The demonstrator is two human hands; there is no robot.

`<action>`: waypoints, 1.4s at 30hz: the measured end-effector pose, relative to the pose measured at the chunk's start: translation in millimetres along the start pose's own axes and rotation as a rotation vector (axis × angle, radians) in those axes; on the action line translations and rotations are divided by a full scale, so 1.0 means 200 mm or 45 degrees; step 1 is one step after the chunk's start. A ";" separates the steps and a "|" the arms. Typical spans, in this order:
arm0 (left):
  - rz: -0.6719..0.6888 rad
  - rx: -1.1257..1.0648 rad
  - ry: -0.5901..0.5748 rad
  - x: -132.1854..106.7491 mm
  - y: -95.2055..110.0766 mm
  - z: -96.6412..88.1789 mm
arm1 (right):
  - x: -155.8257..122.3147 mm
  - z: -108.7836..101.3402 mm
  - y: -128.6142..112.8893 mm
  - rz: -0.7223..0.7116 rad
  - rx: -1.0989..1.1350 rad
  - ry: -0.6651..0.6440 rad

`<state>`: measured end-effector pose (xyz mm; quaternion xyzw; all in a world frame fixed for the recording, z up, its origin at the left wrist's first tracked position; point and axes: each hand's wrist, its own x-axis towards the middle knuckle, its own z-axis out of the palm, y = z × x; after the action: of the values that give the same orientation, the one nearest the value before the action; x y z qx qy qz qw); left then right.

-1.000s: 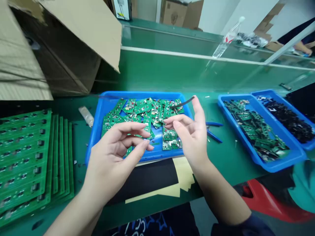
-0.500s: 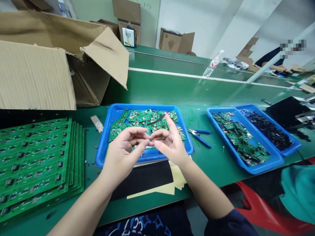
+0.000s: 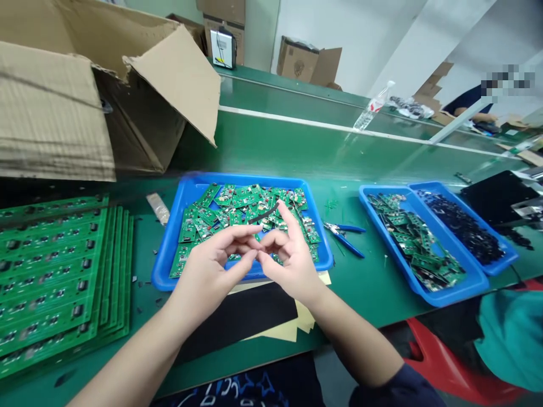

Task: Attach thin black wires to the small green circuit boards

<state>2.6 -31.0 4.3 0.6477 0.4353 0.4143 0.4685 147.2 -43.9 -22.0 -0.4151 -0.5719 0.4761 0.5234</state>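
Observation:
My left hand (image 3: 210,268) and my right hand (image 3: 294,268) meet above a blue tray (image 3: 164,268) of small green circuit boards (image 3: 248,198). Thumbs and fingers of both are pinched together at the same spot; whatever lies between them is too small or hidden to name. A thin black strip (image 3: 265,215) clings to the tip of my raised right index finger and reaches left over the boards. Beneath my wrists lie a black sheet (image 3: 241,314) and yellow backing paper (image 3: 278,330), partly covered by the tray and my arms.
Stacked green circuit panels (image 3: 46,277) stand at left, below a large open cardboard box (image 3: 51,113). Blue-handled cutters (image 3: 345,237) lie right of the tray. Further right are a tray of boards (image 3: 424,291) and a tray of black parts (image 3: 507,257). A bottle (image 3: 373,107) stands behind.
The view has shifted slightly, so the box and panels sit further left. My hands stay pinched together over the tray, with the black strip still on the right index finger.

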 end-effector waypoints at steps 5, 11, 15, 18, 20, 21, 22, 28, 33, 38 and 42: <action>0.139 0.300 0.090 0.01 -0.06 0.02 | 0.05 -0.02 0.07 0.029 -0.021 -0.022; 0.615 1.000 -0.007 -0.06 -0.01 0.11 | 0.14 -0.07 0.16 -0.029 -0.178 0.272; 0.418 1.464 -0.640 -0.28 -0.04 0.21 | 0.16 -0.07 0.18 -0.138 -0.585 0.231; 0.385 1.533 -0.653 -0.42 -0.13 0.23 | 0.15 -0.06 0.17 -0.236 -0.925 0.079; 0.387 1.553 -0.584 -0.44 -0.18 0.21 | 0.15 -0.04 0.16 -0.270 -1.083 -0.039; 0.388 1.547 -0.568 -0.44 -0.19 0.20 | 0.15 -0.03 0.16 -0.278 -1.140 -0.097; 0.382 1.551 -0.545 -0.43 -0.19 0.18 | 0.15 -0.02 0.16 -0.285 -1.190 -0.145; 0.462 1.619 -0.385 -0.39 -0.22 0.13 | 0.16 0.00 0.16 -0.302 -1.284 -0.139; 0.530 1.645 -0.407 -0.41 -0.29 0.13 | 0.18 -0.03 0.16 -0.359 -1.156 0.019; 0.410 1.553 -0.421 -0.32 -0.18 0.10 | 0.20 -0.06 0.16 -0.385 -1.021 0.147; 0.582 1.129 -0.375 -0.24 -0.01 -0.01 | 0.23 -0.08 0.17 -0.366 -1.001 0.201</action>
<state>-12.8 -76.6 -3.5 0.9139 0.3458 0.1861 0.1029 158.0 9.1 -45.6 -0.5341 -0.7203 0.1106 0.4285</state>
